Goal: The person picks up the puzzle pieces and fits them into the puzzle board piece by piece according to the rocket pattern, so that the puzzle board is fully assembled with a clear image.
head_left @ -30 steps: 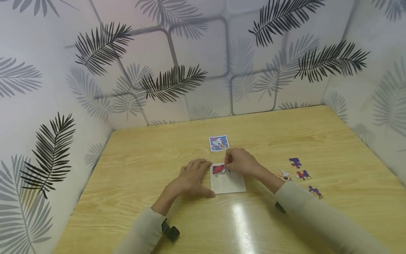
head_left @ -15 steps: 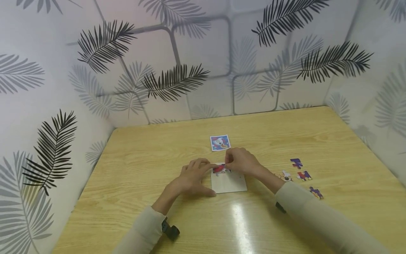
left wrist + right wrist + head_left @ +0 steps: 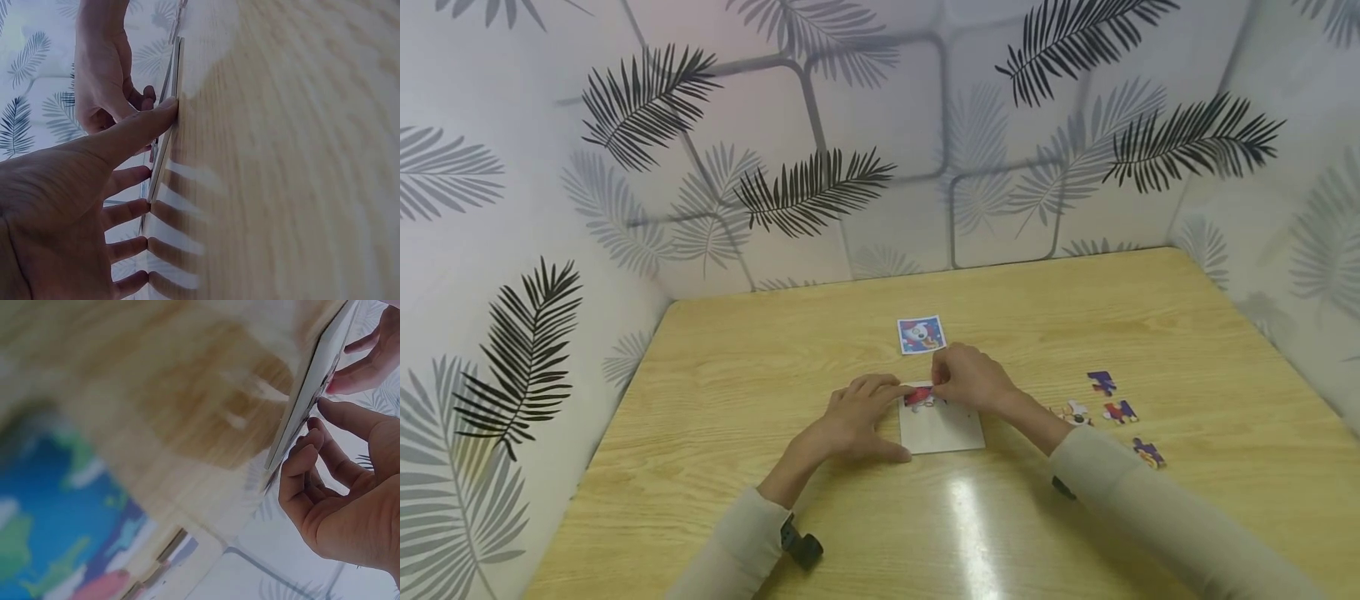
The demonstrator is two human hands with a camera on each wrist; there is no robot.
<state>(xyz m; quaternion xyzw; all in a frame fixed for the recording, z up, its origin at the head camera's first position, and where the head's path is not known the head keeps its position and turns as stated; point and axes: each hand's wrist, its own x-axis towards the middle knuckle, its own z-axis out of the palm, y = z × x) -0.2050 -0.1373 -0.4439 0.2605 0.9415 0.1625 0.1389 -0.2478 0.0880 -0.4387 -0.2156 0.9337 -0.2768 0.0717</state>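
Note:
A white puzzle board [image 3: 942, 433] lies on the table, with red-and-white jigsaw pieces [image 3: 917, 398] at its far left corner. My left hand [image 3: 850, 421] is spread along the board's left side. Its index fingertip touches the red piece, and its thumb rests at the near left corner. At the far edge my right hand [image 3: 973, 381] pinches a jigsaw piece against the board, mostly hidden by the fingers. In the right wrist view, the thumb and index finger of the right hand [image 3: 350, 481] meet close to the surface of the board [image 3: 312, 381].
Beyond the board lies a small picture card [image 3: 921, 335] showing a white cartoon figure. Several loose jigsaw pieces [image 3: 1120, 412] are scattered to the right, partly behind the right forearm. A patterned wall [image 3: 880, 125] borders the wooden table [image 3: 737, 358] at the back.
My left index finger has moved right, from the board's corner onto the red piece. The right hand stays at the far edge with almost no shift.

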